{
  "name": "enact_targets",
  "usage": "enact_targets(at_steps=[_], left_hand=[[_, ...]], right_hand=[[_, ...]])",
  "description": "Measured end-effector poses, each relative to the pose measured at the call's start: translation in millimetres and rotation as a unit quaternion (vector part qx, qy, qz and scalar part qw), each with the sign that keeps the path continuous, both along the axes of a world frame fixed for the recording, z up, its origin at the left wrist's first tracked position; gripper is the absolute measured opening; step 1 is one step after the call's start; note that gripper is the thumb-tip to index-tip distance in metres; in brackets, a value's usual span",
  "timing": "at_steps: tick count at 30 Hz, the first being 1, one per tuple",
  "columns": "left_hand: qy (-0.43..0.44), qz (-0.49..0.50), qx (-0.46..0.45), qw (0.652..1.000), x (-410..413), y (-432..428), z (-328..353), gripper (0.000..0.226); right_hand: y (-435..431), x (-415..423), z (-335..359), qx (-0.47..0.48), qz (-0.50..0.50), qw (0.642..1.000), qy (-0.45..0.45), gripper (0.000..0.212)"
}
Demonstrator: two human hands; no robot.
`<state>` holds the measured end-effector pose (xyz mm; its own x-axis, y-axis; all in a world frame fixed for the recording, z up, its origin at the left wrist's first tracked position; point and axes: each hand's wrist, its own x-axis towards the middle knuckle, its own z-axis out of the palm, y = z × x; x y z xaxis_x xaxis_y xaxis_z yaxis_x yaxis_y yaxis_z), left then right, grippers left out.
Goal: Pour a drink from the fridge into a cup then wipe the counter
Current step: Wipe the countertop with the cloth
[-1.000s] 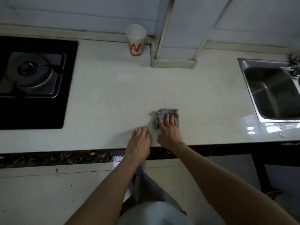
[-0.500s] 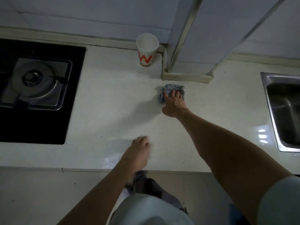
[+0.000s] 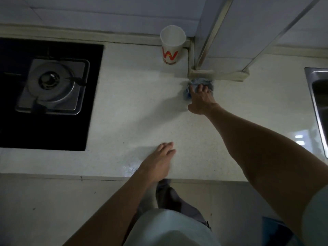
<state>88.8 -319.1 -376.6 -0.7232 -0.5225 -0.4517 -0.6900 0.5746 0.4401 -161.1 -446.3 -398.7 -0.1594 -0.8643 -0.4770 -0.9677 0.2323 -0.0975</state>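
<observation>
Since half a second ago the crumpled grey-blue cloth [image 3: 202, 82] has advanced to the back of the white speckled counter [image 3: 124, 112] and now touches the tiled pillar base [image 3: 220, 74]. The right hand [image 3: 200, 99] presses it with straight fingers, open. The left hand [image 3: 158, 164] rests flat, open. The white paper cup with red W [image 3: 171, 45] stands upright beside the pillar. Judgement: wiping is under way.

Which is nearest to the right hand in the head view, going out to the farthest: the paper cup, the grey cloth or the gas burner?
1. Grey cloth, under the fingers of the right hand.
2. Paper cup, farther back, slightly left.
3. Gas burner, far left.
</observation>
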Motion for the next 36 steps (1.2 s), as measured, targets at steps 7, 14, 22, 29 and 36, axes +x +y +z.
enact_targets(at_steps=[7,14,22,29,36], left_hand=[[0.046,0.01,-0.09,0.995,30.4,13.5,-3.1,0.051],[-0.051,-0.011,-0.132,0.99,78.9,49.1,-5.0,0.051],[-0.025,0.001,-0.071,0.997,91.4,46.9,-11.6,0.059],[0.002,-0.004,-0.085,0.996,87.3,33.8,-3.6,0.039],[0.023,0.036,-0.095,0.995,62.8,-13.9,3.0,0.031]], right_hand=[[94.4,72.1,6.2,-0.012,0.012,1.0,-0.004,0.091],[205.2,163.8,11.9,-0.014,-0.002,0.999,-0.029,0.09],[256.1,215.4,-1.7,-0.023,-0.046,0.998,-0.024,0.085],[248.7,209.8,-3.7,-0.017,-0.023,1.0,-0.005,0.082],[175.0,170.2,4.2,0.003,-0.012,1.0,-0.015,0.088]])
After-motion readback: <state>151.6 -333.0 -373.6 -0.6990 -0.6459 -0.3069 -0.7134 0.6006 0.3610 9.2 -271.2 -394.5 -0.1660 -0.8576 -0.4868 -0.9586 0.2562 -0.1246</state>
